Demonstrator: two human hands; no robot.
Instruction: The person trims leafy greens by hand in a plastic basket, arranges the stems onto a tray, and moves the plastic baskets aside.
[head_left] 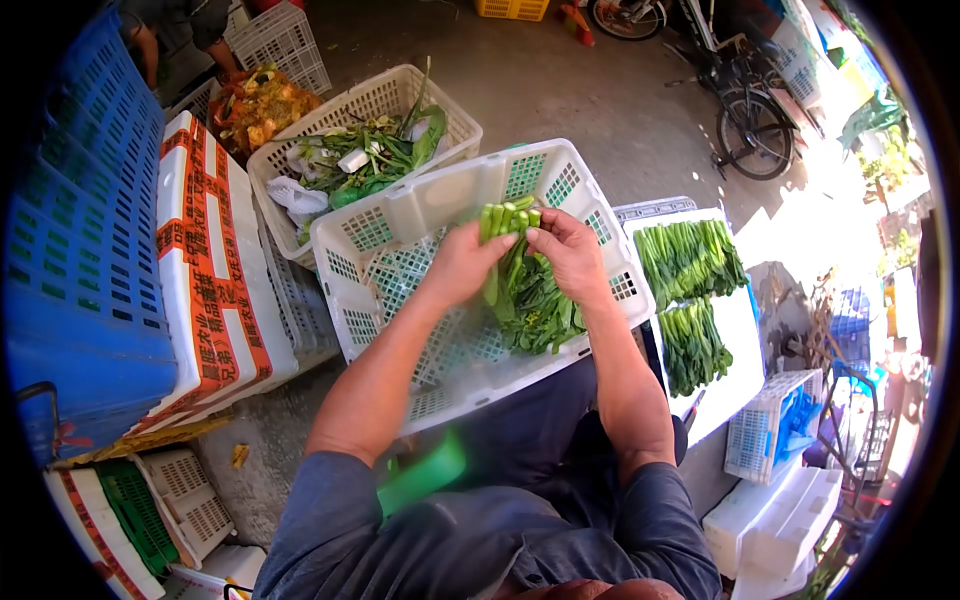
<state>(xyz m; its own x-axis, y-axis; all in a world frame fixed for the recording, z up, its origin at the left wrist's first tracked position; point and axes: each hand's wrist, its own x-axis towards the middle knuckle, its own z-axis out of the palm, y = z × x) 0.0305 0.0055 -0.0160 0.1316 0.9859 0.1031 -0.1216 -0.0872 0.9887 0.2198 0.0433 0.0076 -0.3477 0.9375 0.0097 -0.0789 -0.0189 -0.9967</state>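
Observation:
My left hand (468,262) is closed around the stems of a bunch of choy sum (512,268), stem ends pointing away from me. On the bunch's other side, my right hand (572,256) pinches the stems near their cut ends. Both hands are over a white plastic crate (400,205) with perforated sides. Leafy greens (545,322) fill its right part below the hands; I cannot tell where they part from the held bunch. To the right, rows of choy sum (690,260) and a smaller pile of choy sum (694,346) lie on a white surface (735,330).
A second crate (455,115) with leaf scraps and plastic bags stands behind. Left are a white foam box (185,200) with orange tape and a tall blue crate (85,250). A bicycle (745,110) is at the far right. A blurred green object (425,475) is near my lap.

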